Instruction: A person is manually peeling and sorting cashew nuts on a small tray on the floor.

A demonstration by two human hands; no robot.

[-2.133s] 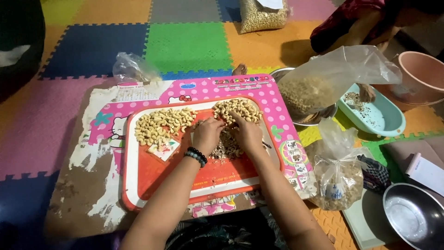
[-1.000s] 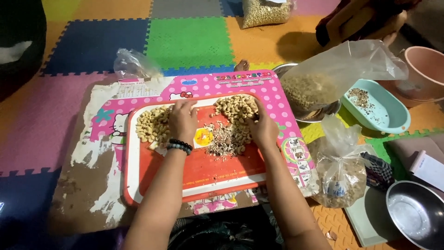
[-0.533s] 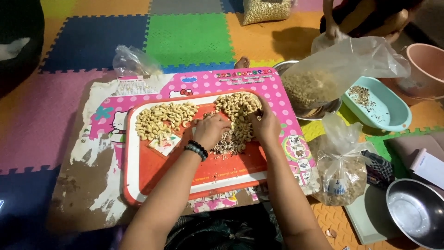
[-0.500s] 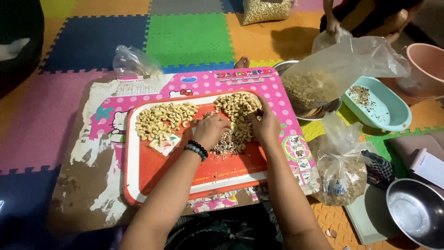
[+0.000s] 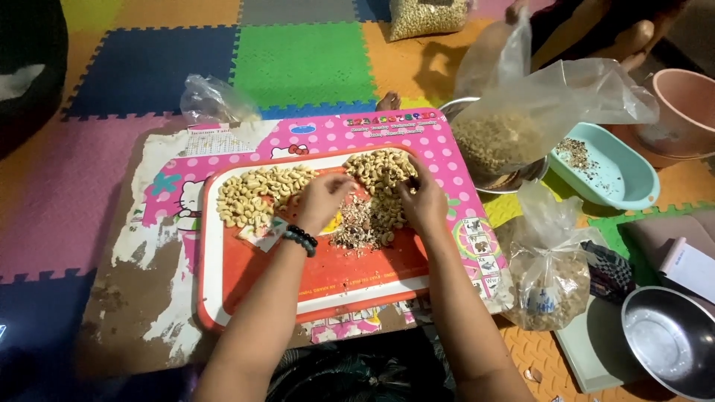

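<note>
A red tray with a white rim [image 5: 298, 279] lies on a pink dotted low table [image 5: 387, 132]. On it are a left pile of pale cashew nuts [image 5: 253, 195], a right pile of cashew nuts [image 5: 376, 167] and a heap of brown husk bits [image 5: 357, 227] between them. My left hand [image 5: 322, 199], with a dark bead bracelet at the wrist, hovers curled between the left pile and the husk heap. What it holds is hidden. My right hand [image 5: 421, 202] rests on the near edge of the right pile, fingers in the nuts.
Another person's hand lifts a clear plastic bag [image 5: 521, 97] of nuts over a metal bowl [image 5: 514, 181] at the right. Around it are a teal tub [image 5: 633, 190], a pink bucket [image 5: 681, 112], a tied bag of nuts [image 5: 547, 286], a steel bowl [image 5: 666, 342] and a crumpled bag [image 5: 212, 100].
My left hand has slid left from the husk heap toward the left pile. My right hand stays at the right pile. The other person has raised the plastic bag's mouth.
</note>
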